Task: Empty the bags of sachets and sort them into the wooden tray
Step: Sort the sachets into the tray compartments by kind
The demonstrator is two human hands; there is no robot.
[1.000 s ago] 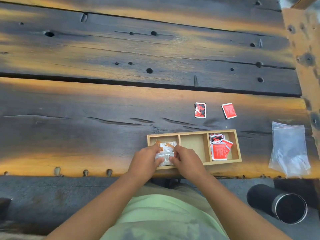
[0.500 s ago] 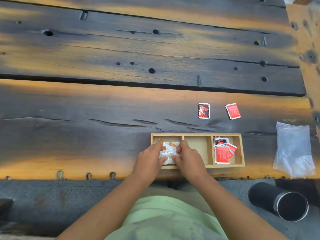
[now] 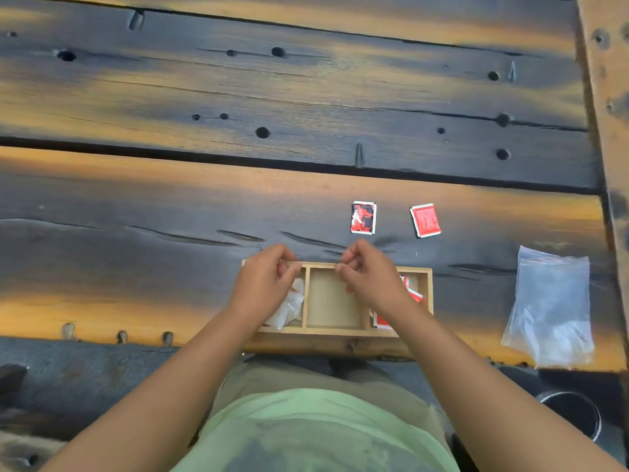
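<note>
Both hands have lifted off the clear bag (image 3: 289,308), which lies in the wooden tray's (image 3: 340,330) left compartment. Left hand (image 3: 263,284) and right hand (image 3: 374,281) hover over the far rim, fingers curled; whether either pinches anything, I cannot tell. Beyond the right hand, nearer to it, a black-and-red sachet (image 3: 363,218) and a red sachet (image 3: 425,220) lie on the counter (image 3: 136,267), long sides pointing away.

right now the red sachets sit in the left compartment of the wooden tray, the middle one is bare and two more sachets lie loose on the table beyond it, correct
Wrong side: the head view shows the red sachets in the right compartment of the wooden tray; whitish sachets occupy the left. The middle one is bare, and two loose sachets lie on the table beyond.
</note>
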